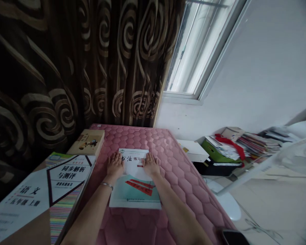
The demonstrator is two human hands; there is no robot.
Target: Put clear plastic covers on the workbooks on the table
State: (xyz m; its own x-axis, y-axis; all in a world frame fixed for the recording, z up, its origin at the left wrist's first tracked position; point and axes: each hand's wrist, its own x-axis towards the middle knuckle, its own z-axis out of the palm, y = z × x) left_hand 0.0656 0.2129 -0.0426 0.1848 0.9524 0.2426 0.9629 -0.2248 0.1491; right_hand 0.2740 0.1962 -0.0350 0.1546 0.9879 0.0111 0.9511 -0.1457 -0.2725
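A white and teal book (135, 190) with red strips on its cover lies flat on the pink quilted mattress (178, 177). My left hand (115, 164) rests palm down on the upper left edge of its cover, fingers spread, a silver bracelet at the wrist. Across from it, my right hand (151, 165) lies flat on the upper right edge, its fingers stretched out. Neither hand grips anything. To the left is a large workbook (66, 175) on a stack, and behind that a stack of tan books (88, 143).
Dark patterned curtains (127, 61) hang behind the mattress. A dark phone-like object (233, 237) is at the lower right edge. On the floor side stand a white fan (260, 166), a white box (193, 149) and piles of papers (257, 143).
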